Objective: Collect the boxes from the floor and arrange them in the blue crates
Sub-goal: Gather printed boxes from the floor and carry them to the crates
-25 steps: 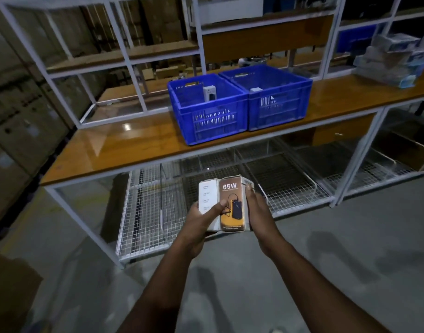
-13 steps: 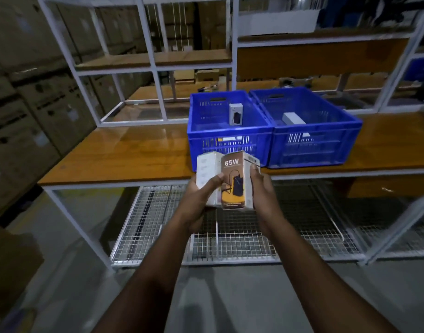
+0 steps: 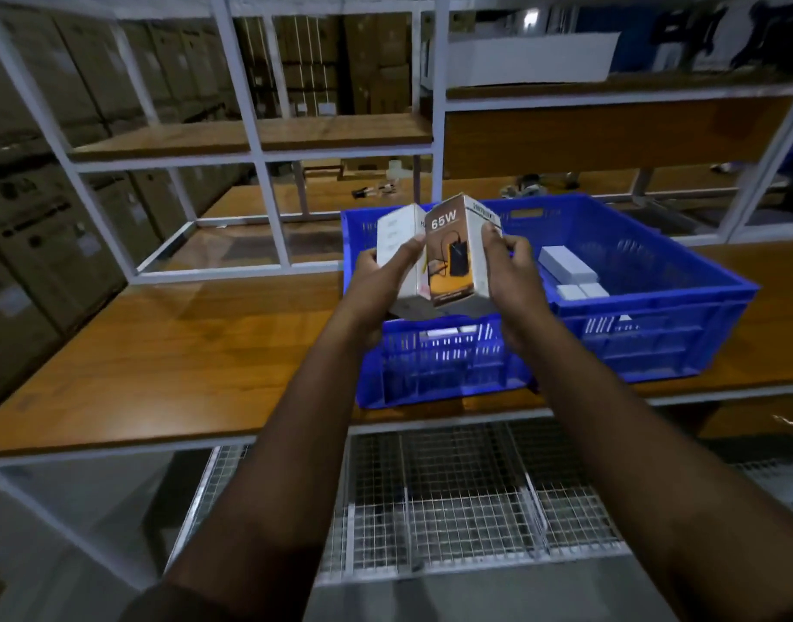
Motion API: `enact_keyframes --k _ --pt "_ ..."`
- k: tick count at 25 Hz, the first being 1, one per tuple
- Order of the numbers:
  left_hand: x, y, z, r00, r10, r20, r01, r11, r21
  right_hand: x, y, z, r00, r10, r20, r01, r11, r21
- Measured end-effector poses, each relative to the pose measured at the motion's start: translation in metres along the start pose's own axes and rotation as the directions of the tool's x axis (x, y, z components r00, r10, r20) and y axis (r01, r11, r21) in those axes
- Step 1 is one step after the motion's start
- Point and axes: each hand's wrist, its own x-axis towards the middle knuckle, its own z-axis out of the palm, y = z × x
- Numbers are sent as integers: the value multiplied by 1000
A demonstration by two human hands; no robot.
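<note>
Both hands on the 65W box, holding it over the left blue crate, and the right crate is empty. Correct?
Not quite. The right crate isn't empty: the head view shows white boxes lying inside it. The rest holds: left hand and right hand both hold the 65W box over the left blue crate.

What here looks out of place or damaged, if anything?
Nothing stands out. Both hands, left and right, hold the 65W box above the left blue crate; it looks intact. White boxes lie flat in the right crate.
</note>
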Motion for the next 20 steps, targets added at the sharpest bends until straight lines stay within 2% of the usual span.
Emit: enact_keyframes --k 3,6,9,11,14,16,17,20 --pt "54 8 -4 999 -50 -20 52 993 108 50 5 18 999 4 -34 -6 998 -58" --pt "96 -2 -9 988 -45 -150 91 945 314 86 26 32 999 22 -34 -29 979 -204" --pt "116 -16 -16 983 -26 -183 126 819 560 108 48 40 996 90 2 -85 945 -316" --pt "121 -21 -17 985 -43 -169 151 702 696 116 55 45 986 131 98 -84 919 -385" --pt "121 -29 -13 988 -23 -155 146 501 853 127 61 51 908 327 262 -186 875 -446" --pt "120 -33 -12 988 0 -154 141 388 911 129 61 52 831 464 308 -225 786 -576" --pt "119 -32 -13 988 11 -156 143 339 930 129 60 52 800 507 323 -222 748 -625" --pt "118 -25 -18 985 33 -170 160 198 967 127 56 56 727 557 401 -204 733 -649"
